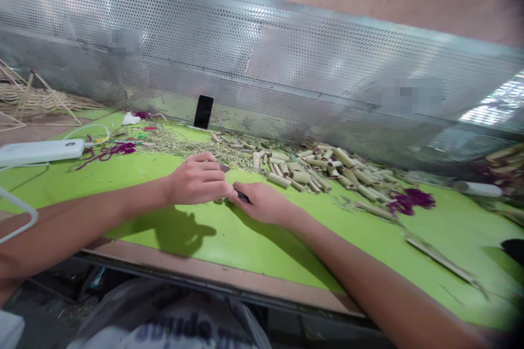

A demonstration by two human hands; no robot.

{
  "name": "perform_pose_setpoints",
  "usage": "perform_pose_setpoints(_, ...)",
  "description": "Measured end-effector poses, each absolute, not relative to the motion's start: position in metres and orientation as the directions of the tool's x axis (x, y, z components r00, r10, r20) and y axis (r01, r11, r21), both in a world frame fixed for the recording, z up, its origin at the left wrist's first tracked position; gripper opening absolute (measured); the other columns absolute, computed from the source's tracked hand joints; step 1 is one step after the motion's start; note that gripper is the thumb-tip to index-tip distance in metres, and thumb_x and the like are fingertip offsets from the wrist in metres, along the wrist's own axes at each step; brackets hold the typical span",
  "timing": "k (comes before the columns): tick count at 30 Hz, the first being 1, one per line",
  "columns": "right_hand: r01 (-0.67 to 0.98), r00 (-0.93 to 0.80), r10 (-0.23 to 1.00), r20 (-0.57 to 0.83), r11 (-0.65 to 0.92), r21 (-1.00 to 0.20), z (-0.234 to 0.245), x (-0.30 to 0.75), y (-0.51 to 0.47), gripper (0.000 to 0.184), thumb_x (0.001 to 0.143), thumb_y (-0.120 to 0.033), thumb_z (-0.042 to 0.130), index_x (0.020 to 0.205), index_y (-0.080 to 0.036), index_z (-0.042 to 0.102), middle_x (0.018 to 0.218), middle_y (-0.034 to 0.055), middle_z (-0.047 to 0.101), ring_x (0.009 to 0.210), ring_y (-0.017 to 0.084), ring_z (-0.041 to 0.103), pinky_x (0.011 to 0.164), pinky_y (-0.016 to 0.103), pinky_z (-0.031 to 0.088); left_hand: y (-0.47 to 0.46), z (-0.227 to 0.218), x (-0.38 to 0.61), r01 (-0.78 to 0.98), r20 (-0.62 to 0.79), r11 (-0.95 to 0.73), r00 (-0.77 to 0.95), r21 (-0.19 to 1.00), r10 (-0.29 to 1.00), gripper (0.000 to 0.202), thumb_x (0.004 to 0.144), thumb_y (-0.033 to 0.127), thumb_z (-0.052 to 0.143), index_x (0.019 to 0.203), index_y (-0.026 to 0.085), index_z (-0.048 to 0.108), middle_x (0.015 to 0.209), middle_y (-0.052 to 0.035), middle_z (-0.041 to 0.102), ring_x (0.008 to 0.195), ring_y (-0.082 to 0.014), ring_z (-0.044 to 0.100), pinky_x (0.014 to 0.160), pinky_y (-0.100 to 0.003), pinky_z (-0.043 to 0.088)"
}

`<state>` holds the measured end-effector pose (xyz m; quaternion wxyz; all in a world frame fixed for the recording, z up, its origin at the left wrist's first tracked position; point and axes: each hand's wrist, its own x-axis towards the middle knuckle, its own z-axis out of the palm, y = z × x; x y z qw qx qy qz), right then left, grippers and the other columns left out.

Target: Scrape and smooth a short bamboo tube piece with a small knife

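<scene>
Well, cut tubes [279,180] lie heaped beyond my fingers, so I judge much is done.
My right hand [264,203] curls tight round a dark handle [243,196], low over the tabletop [229,245]; my left hand [196,180] bends in just beside it, knuckles up, fingers curled, though I cannot tell what they grip. A long stalk [442,259], well right of my fingers, looks left to cut.

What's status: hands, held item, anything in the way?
Right hand closed around dark object, partly hidden. Left hand curled close beside it, grip unclear. Pale tube pieces and shavings heaped beyond both hands, none seen blocking them.
</scene>
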<state>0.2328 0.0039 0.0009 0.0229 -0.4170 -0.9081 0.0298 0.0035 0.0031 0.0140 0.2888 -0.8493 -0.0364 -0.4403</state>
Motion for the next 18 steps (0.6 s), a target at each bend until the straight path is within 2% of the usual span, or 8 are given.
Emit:
perform_pose_setpoints(3,0.755,-0.652,0.758,0.018,0.652,-0.077,0.001,0.233,0.004,0.033,0.105,-0.043,0.04,0.096,-0.019,0.061,0.075,0.0049,0.065,0.058,0.016,0.047,0.055,0.028,0.025,0.003,0.013,0.003,0.306,0.762,-0.835,0.619,-0.457,-0.19,0.02,0.101,0.028,0.06,0.081,0.022,0.06,0.067,0.0064,0.065,0.06,-0.0089,0.054,0.073,-0.026,0.044)
perform_pose_setpoints(9,0.757,-0.651,0.759,0.002,0.649,-0.08,0.002,0.232,0.004,0.028,0.104,-0.04,0.044,0.098,-0.019,0.061,0.078,0.0056,0.067,0.061,0.016,0.05,0.055,0.028,0.026,0.001,0.015,0.001,0.313,0.747,-0.817,0.635,-0.484,-0.199,0.014,0.1,0.02,0.057,0.089,0.024,0.064,0.068,0.0066,0.064,0.06,-0.009,0.055,0.075,-0.026,0.045)
perform_pose_setpoints(18,0.755,-0.653,0.757,0.013,0.652,-0.072,0.003,0.231,0.003,0.031,0.102,-0.042,0.043,0.099,-0.019,0.064,0.081,0.0062,0.069,0.063,0.017,0.053,0.056,0.029,0.025,-0.019,0.02,0.007,0.231,0.725,-0.813,0.62,-0.535,-0.301,0.013,0.093,0.016,0.07,0.084,0.024,0.063,0.062,0.0074,0.06,0.056,-0.0096,0.052,0.067,-0.029,0.044)
